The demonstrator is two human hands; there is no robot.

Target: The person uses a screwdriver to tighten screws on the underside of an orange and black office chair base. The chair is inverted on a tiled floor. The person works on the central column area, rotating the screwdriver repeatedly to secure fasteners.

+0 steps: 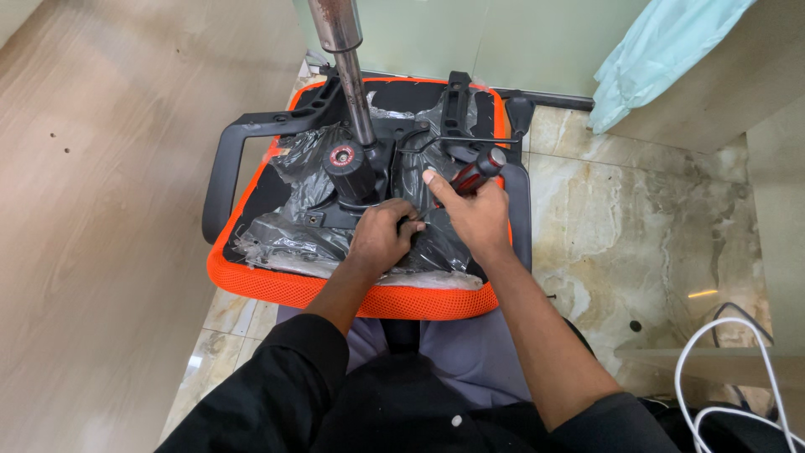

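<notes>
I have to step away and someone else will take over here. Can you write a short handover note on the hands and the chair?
Left hand: closed, pressed on the black plastic wrap at the underside of the upturned orange chair seat.
Right hand: gripping a red-and-black screwdriver, tip down near the left hand's fingers; the tip itself is hidden.
The seat lies upside down against the person's knees, the black mechanism plate and gas cylinder pointing up, black armrests on.
Done: mechanism plate sits on the seat.
Left: whichever fastener is under the hands; its state cannot be seen.
</notes>
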